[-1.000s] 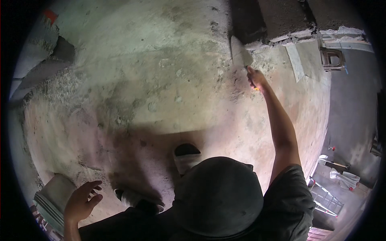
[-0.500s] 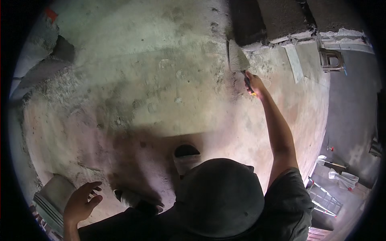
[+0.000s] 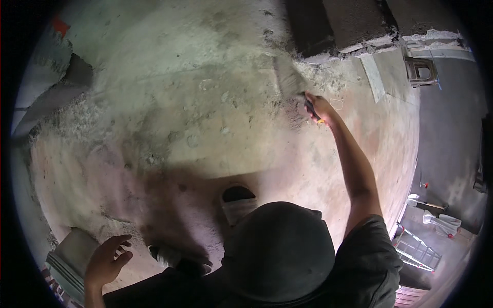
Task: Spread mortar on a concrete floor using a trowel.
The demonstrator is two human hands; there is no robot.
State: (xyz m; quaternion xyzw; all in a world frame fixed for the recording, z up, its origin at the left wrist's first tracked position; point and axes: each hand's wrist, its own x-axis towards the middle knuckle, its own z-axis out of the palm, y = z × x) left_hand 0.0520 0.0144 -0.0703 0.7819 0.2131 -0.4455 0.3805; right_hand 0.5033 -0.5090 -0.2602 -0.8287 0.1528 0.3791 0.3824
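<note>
My right hand (image 3: 322, 108) is closed around the black handle of a trowel (image 3: 290, 78); the handle's end shows yellow. The trowel's broad blade is smeared by motion. It lies over the dusty, stained floor (image 3: 205, 133), beside a rough broken edge below some dark slabs (image 3: 354, 23). A patch of loose dark grit lies just under the blade. At the lower left, my left hand (image 3: 109, 261) hangs with its fingers apart and slightly bent, holding nothing. Nearest to it is a grey bucket-like container (image 3: 72, 254) with a ribbed rim.
At the right stands a brown plastic stool (image 3: 422, 72), with a metal ladder (image 3: 418, 249) lower down. A pale flat strip (image 3: 373, 77) lies near the broken edge. Grey rough blocks (image 3: 46, 82) rise at the left. My shoe (image 3: 239, 197) shows at the lower middle.
The trowel blade has swung a little to the left over the floor, and my right hand has shifted slightly left with it. My left hand stays open, almost in place.
</note>
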